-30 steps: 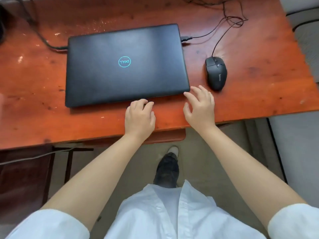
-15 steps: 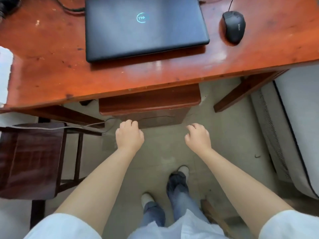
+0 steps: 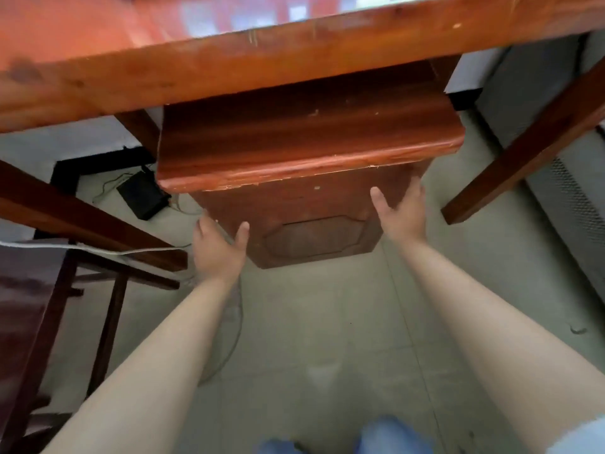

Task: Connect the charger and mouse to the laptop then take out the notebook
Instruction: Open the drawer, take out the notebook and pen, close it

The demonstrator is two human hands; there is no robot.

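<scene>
I look under the reddish wooden desk [image 3: 229, 63]; the laptop, mouse, charger and notebook are out of sight. A wooden drawer [image 3: 307, 149] hangs below the desk's front edge, with a dark underside that has an octagonal panel. My left hand [image 3: 219, 249] is spread at the underside's left edge, with the thumb on the wood. At the right edge my right hand [image 3: 401, 214] is also spread, and its fingertips reach up to the lip of the drawer front. Neither hand holds anything.
A dark wooden chair [image 3: 36, 290] stands at the left with a white cable [image 3: 98, 250] across it. A black box [image 3: 142, 198] with thin wires lies on the tiled floor. A slanted desk leg [image 3: 523, 136] and a grey mesh-sided object [image 3: 576, 217] are at the right.
My head has dropped from above the desk to below its edge, so the laptop and mouse left the view. Both hands came off the desk, went down, then rose to the drawer's underside.
</scene>
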